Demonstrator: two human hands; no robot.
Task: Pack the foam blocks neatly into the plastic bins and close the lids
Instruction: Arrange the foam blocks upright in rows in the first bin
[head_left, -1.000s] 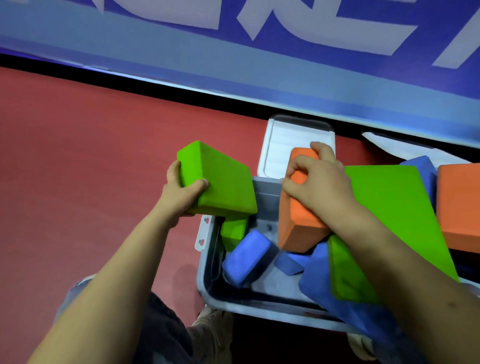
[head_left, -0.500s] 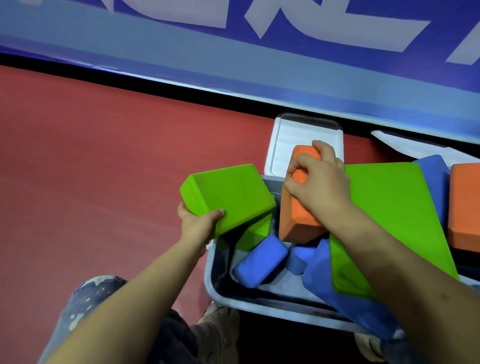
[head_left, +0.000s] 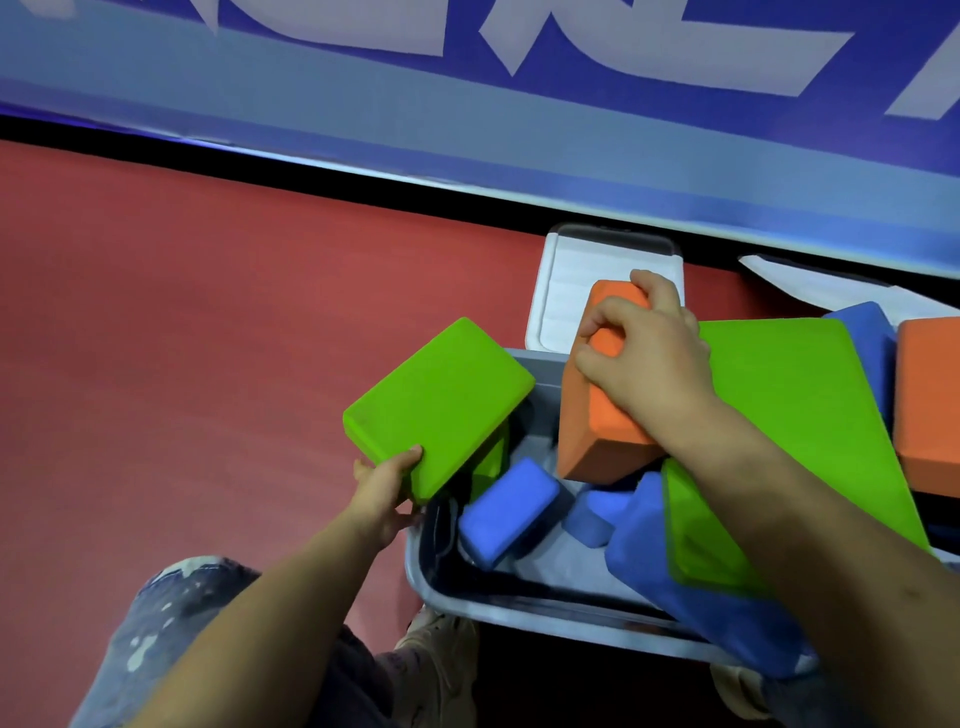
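While the right hand (head_left: 644, 358) keeps its grip on the top of the upright orange foam block (head_left: 597, 415), we see that the left hand (head_left: 387, 491) has lowered its green foam block (head_left: 439, 408) over the last second. The block was held high at the centre left of the frame; now it hangs just above the left rim of the grey plastic bin (head_left: 519, 603), and its broad face is turned up to us. We judge that this block is about to go in on the left side, above a smaller green block (head_left: 491, 462).

The left fingers are clamped on its lower corner. Its long axis runs from the lower left to the upper right of the frame, tilted. The orange block stands with its long axis nearly vertical in the picture, and its lower end is inside the bin.
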